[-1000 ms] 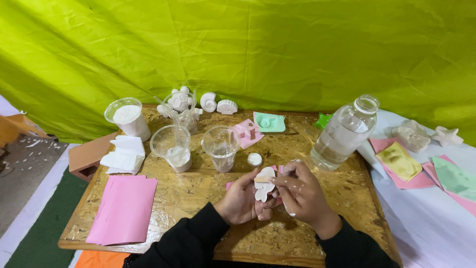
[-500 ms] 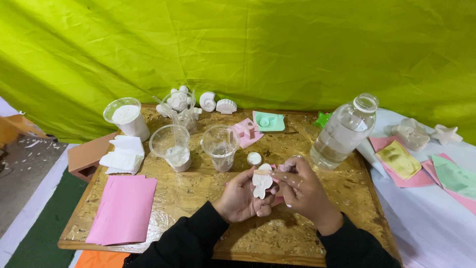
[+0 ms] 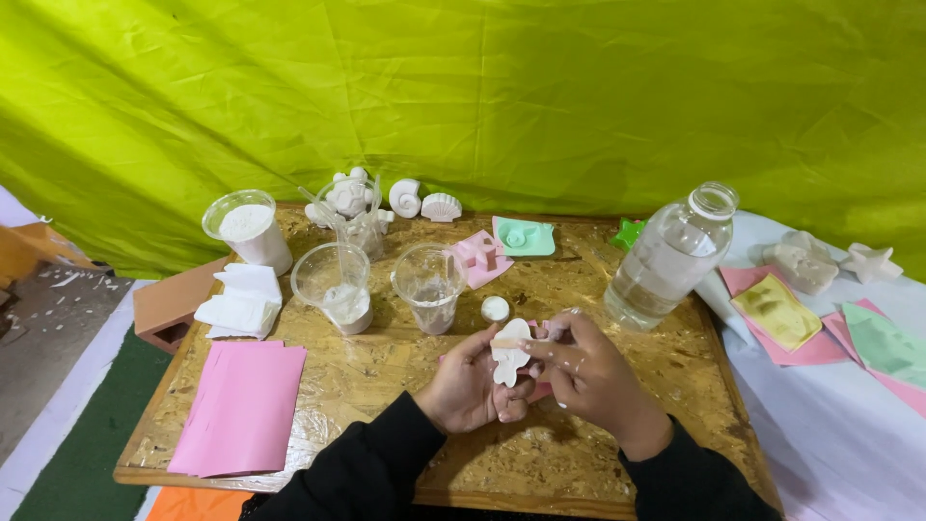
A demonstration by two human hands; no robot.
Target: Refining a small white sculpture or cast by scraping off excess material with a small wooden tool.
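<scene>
Plaster work is in hand above the chipboard tabletop (image 3: 386, 376): a small white plaster cast figure (image 3: 508, 353) is held up between both hands, in front of the clear plastic cup with a little white liquid (image 3: 429, 287). The left hand (image 3: 470, 391) is cupped under the figure, its thumb and fingers closed around the lower part. The right hand (image 3: 585, 371) is pressed in from the other side, and a thin, pale wooden stick (image 3: 508, 342) appears to be pinched in its fingertips and laid across the figure's upper half, though the grip itself is partly hidden. A bit of pink material is seen under the hands; what it is cannot be told.

Judged from this pose, the step in hand is the trimming or cleaning of the cast's surface. Light, controlled strokes would be called for next, with the figure kept steady in the left palm, since thin plaster edges are probably easily chipped.

Left of that cup a second clear cup with a stirrer (image 3: 333, 287) is stood; to its right, a large clear water bottle without cap (image 3: 670, 256). A small white round cap (image 3: 495, 308) is lying just in front of the cup, and pink paper sheets (image 3: 241, 405) further to its left.
</scene>
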